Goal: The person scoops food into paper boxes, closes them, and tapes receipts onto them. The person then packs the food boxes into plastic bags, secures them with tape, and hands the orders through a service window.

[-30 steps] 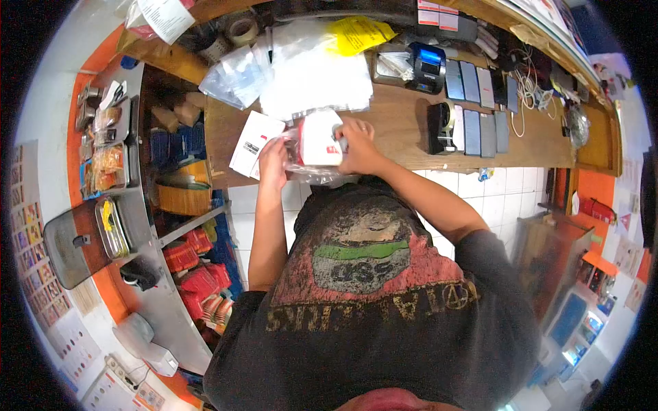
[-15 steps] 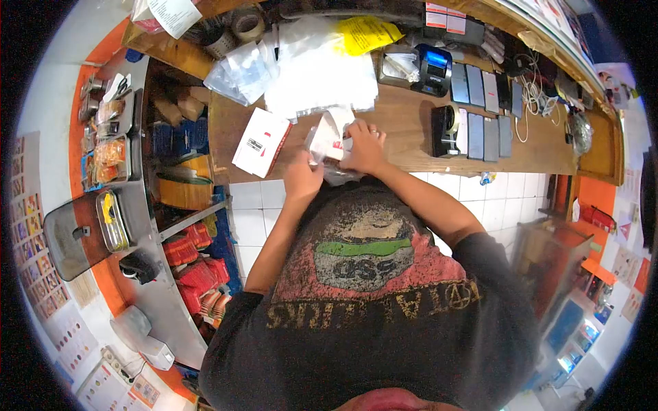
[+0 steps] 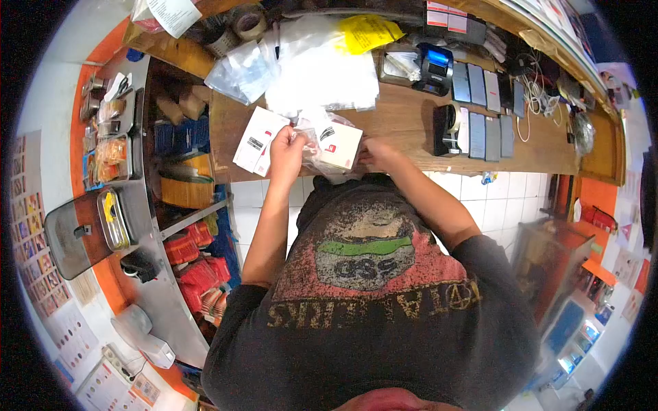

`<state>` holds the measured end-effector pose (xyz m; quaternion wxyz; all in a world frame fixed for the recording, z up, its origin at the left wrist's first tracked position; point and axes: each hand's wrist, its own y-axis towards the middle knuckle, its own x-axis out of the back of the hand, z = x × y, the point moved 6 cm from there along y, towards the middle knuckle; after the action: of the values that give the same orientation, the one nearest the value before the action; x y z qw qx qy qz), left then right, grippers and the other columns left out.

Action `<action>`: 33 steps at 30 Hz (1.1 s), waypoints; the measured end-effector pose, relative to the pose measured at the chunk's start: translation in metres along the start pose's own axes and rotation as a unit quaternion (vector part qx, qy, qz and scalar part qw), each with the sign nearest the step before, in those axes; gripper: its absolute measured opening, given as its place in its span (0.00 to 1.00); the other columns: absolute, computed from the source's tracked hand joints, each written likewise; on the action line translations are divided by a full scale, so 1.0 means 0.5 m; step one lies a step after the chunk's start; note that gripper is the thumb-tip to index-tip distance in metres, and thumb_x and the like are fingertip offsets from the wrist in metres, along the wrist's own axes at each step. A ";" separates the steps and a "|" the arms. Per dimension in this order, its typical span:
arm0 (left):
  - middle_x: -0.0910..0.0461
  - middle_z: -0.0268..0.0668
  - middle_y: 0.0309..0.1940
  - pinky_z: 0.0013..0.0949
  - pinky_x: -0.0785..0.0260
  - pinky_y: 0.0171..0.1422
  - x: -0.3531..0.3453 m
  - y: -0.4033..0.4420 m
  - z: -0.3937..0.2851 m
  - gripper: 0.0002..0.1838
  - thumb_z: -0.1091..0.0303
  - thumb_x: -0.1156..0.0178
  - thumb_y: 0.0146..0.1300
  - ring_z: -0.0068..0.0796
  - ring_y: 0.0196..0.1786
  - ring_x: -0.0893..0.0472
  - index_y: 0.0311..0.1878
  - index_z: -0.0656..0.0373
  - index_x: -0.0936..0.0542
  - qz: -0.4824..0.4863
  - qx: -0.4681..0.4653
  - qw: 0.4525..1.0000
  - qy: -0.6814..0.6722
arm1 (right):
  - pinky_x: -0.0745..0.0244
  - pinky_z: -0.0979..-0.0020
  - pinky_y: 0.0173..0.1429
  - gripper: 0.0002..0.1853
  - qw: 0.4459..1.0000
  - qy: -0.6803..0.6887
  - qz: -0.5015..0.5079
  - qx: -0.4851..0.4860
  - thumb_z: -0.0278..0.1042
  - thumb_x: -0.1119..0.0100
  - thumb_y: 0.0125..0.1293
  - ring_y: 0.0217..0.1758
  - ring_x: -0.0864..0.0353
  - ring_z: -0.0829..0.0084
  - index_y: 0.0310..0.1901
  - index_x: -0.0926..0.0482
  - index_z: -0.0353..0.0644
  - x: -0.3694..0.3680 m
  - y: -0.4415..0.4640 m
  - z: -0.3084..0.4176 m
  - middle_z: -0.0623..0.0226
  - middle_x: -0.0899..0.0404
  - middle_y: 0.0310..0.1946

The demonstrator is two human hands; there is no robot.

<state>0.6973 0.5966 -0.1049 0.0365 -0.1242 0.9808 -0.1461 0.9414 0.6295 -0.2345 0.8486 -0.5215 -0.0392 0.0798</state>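
A small white box with a red mark and a black-and-white label lies partly inside a clear plastic bag at the table's front edge. My left hand is closed, pinching the bag at the box's left side. At the box's right end is my right hand, its fingers curled in and partly hidden. What those fingers hold, if anything, I cannot make out. Just left of my left hand lie other white boxes with a similar label.
Clear plastic bags and a yellow packet lie behind the box. On the right of the wooden table are a tape dispenser, rows of phones, a small black printer and white cables. Shelves with red packs stand left.
The box has turned so its labelled face lies toward me, shifted slightly right. My left hand moved left and up onto the bag; my right hand moved right and down to the box's end.
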 end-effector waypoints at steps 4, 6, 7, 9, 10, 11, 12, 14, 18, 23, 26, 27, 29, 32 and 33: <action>0.21 0.32 0.28 0.25 0.28 0.32 -0.027 -0.027 -0.018 0.05 0.75 0.45 0.64 0.20 0.30 0.21 0.31 0.58 0.27 0.005 0.061 0.996 -0.072 | 0.25 0.60 0.38 0.07 0.995 0.075 0.040 0.049 0.30 0.42 0.61 0.35 0.20 0.67 0.40 0.21 0.41 -0.025 0.107 -0.094 0.64 0.21 0.34; 0.20 0.34 0.31 0.26 0.26 0.35 -0.024 -0.031 -0.022 0.04 0.77 0.47 0.64 0.20 0.32 0.21 0.33 0.60 0.26 0.004 0.029 0.999 -0.017 | 0.24 0.63 0.36 0.08 0.993 0.083 0.042 0.079 0.32 0.41 0.60 0.32 0.20 0.66 0.38 0.21 0.38 -0.011 0.103 -0.084 0.62 0.22 0.34; 0.20 0.34 0.31 0.26 0.26 0.35 -0.022 -0.033 -0.017 0.04 0.77 0.47 0.64 0.20 0.32 0.21 0.33 0.60 0.26 0.006 0.029 0.999 -0.016 | 0.24 0.62 0.37 0.11 0.973 -0.115 -0.092 0.178 0.33 0.40 0.59 0.31 0.20 0.64 0.40 0.22 0.36 0.026 0.040 -0.017 0.59 0.21 0.33; 0.17 0.41 0.39 0.25 0.27 0.38 -0.010 -0.034 -0.018 0.06 0.78 0.47 0.63 0.20 0.33 0.21 0.30 0.58 0.29 -0.037 -0.017 0.995 -0.089 | 0.25 0.61 0.37 0.14 0.888 -0.306 -0.221 0.263 0.35 0.38 0.58 0.29 0.20 0.62 0.42 0.23 0.35 0.046 -0.052 0.063 0.57 0.20 0.32; 0.17 0.41 0.39 0.25 0.27 0.38 -0.010 -0.034 -0.020 0.06 0.78 0.47 0.63 0.20 0.33 0.21 0.30 0.58 0.29 -0.035 -0.017 0.995 -0.089 | 0.25 0.59 0.40 0.15 0.880 -0.245 -0.260 0.313 0.37 0.36 0.55 0.33 0.21 0.57 0.40 0.22 0.35 0.054 -0.079 0.084 0.53 0.20 0.32; 0.17 0.42 0.41 0.25 0.27 0.40 -0.006 -0.034 -0.028 0.08 0.79 0.47 0.64 0.20 0.35 0.22 0.29 0.58 0.31 -0.038 -0.046 0.993 -0.103 | 0.25 0.56 0.43 0.17 0.865 -0.183 -0.296 0.361 0.39 0.33 0.52 0.37 0.21 0.52 0.38 0.22 0.35 0.058 -0.107 0.101 0.50 0.20 0.33; 0.16 0.43 0.43 0.25 0.27 0.43 -0.005 -0.036 -0.044 0.10 0.79 0.47 0.64 0.20 0.37 0.22 0.28 0.58 0.33 -0.041 -0.075 0.990 -0.116 | 0.25 0.56 0.43 0.17 0.865 -0.182 -0.297 0.362 0.39 0.33 0.52 0.37 0.21 0.52 0.38 0.22 0.35 0.051 -0.115 0.104 0.50 0.20 0.33; 0.17 0.45 0.46 0.25 0.29 0.46 -0.013 -0.038 -0.065 0.11 0.80 0.47 0.64 0.19 0.39 0.23 0.28 0.57 0.35 -0.014 -0.080 0.991 -0.105 | 0.25 0.55 0.45 0.15 0.824 -0.254 -0.289 0.417 0.38 0.32 0.49 0.38 0.20 0.49 0.32 0.19 0.34 0.022 -0.142 0.122 0.46 0.20 0.31; 0.20 0.51 0.54 0.26 0.31 0.50 -0.011 -0.037 -0.082 0.12 0.81 0.49 0.64 0.20 0.43 0.23 0.28 0.55 0.38 0.009 -0.121 0.987 -0.104 | 0.25 0.52 0.45 0.14 0.819 -0.275 -0.233 0.446 0.37 0.33 0.47 0.37 0.19 0.46 0.29 0.17 0.33 0.042 -0.103 0.127 0.45 0.19 0.29; 0.20 0.52 0.54 0.29 0.31 0.55 0.025 -0.052 -0.193 0.12 0.82 0.50 0.65 0.27 0.49 0.21 0.29 0.55 0.39 -0.049 -0.207 0.974 -0.073 | 0.23 0.53 0.43 0.11 0.800 -0.338 -0.270 0.415 0.31 0.41 0.52 0.37 0.17 0.45 0.33 0.17 0.33 0.117 -0.285 0.253 0.43 0.19 0.31; 0.22 0.56 0.54 0.33 0.28 0.58 0.008 -0.067 -0.253 0.11 0.78 0.47 0.67 0.35 0.54 0.20 0.32 0.56 0.38 -0.021 -0.261 0.958 -0.116 | 0.23 0.58 0.43 0.11 0.809 -0.310 -0.259 0.428 0.30 0.45 0.56 0.36 0.16 0.48 0.37 0.17 0.34 0.116 -0.401 0.303 0.44 0.18 0.31; 0.22 0.56 0.54 0.33 0.28 0.58 -0.001 -0.071 -0.269 0.11 0.78 0.47 0.67 0.35 0.54 0.20 0.32 0.56 0.38 -0.022 -0.264 0.957 -0.116 | 0.23 0.59 0.43 0.12 0.811 -0.276 -0.244 0.455 0.30 0.45 0.57 0.36 0.16 0.50 0.38 0.17 0.33 0.106 -0.444 0.318 0.45 0.18 0.31; 0.23 0.56 0.56 0.27 0.24 0.41 -0.022 -0.088 -0.295 0.11 0.77 0.47 0.68 0.33 0.46 0.17 0.33 0.56 0.39 -0.025 -0.229 0.950 -0.212 | 0.23 0.61 0.44 0.13 0.810 -0.241 -0.232 0.481 0.30 0.46 0.59 0.36 0.15 0.52 0.40 0.17 0.33 0.102 -0.463 0.332 0.45 0.18 0.30; 0.23 0.54 0.57 0.21 0.28 0.28 -0.080 -0.123 -0.325 0.11 0.75 0.46 0.69 0.26 0.33 0.18 0.33 0.56 0.39 0.069 -0.228 0.961 -0.139 | 0.23 0.63 0.45 0.14 0.823 -0.216 -0.178 0.494 0.31 0.46 0.60 0.36 0.15 0.54 0.42 0.18 0.32 0.102 -0.440 0.335 0.46 0.18 0.31; 0.23 0.54 0.57 0.21 0.28 0.28 -0.095 -0.111 -0.332 0.11 0.75 0.46 0.69 0.26 0.33 0.18 0.33 0.56 0.39 0.071 -0.234 0.959 -0.141 | 0.23 0.63 0.45 0.14 0.828 -0.210 -0.190 0.484 0.31 0.46 0.60 0.37 0.15 0.54 0.43 0.18 0.32 0.111 -0.430 0.342 0.46 0.17 0.32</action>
<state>0.7384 0.6033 0.0719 0.1548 -0.0787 0.9787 0.1094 0.9904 0.6944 0.0338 0.9621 0.0030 -0.2707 0.0336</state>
